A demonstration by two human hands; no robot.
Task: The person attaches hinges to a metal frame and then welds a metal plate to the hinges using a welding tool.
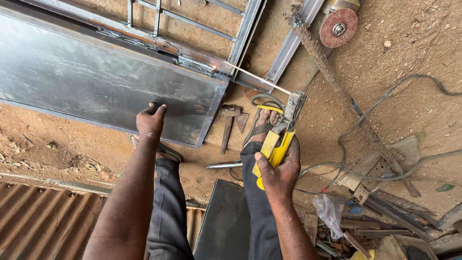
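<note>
Dirt ground (414, 43); right hand (279, 171) hides yellow electrode holder (275, 144) grip.

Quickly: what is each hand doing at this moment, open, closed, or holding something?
Left hand: open, fingers resting on the steel sheet panel, holding nothing.
Right hand: closed around the yellow electrode holder, whose welding rod reaches the hinge.

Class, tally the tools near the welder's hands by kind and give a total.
Yellow electrode holder, held in the right hand: 1
Hammer: 1
Angle grinder: 1
Total: 3
The left hand rests on the metal sheet.
</note>
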